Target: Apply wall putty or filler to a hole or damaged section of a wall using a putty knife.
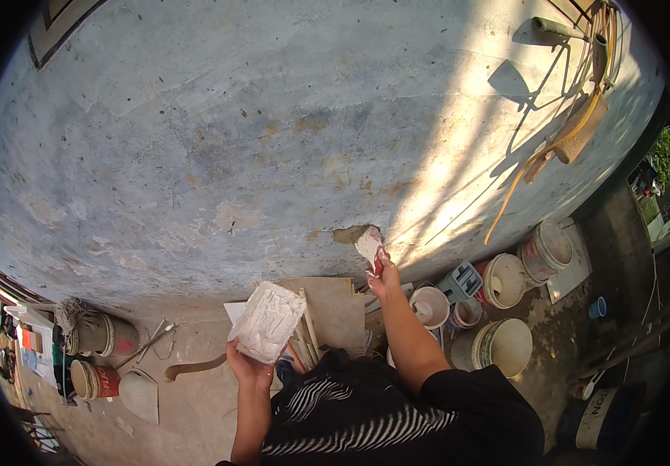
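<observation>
Gripping the red-handled putty knife w/ a paste-coated blade (pixel 369 247), the R hand (pixel 384 279) has its fingers closed tight round the handle. Blade is up at the weathered blue-grey plaster wall (pixel 273 155), overlapping the right end of a small bare brown patch (pixel 346 234); can't tell if it's touching or just in front.

L hand (pixel 249 366) is clamped on the lower-left edge of a flat rectangular board smeared w/ white paste (pixel 271 322); fingers underneath are mostly hidden. Board is lower than the knife & to its left, well apart from it.

Behind the board, at the wall's foot: a flat tan sheet (pixel 342 307).

R side, on the ground: a group of used, pale buckets incl. a large cream round one (pixel 510 347), plus a grey-green rectangular tub (pixel 463 279) nr the wall & a small blue cup (pixel 597 307) farther out.

L side: a red-and-white bucket (pixel 106 380) & a curved brown wooden handle (pixel 195 366) lying on the ground.

Upper R: a thin orange-yellow hose (pixel 506 198) hangs down the wall, nr a bright sunlit band w/ dark shadows.
</observation>
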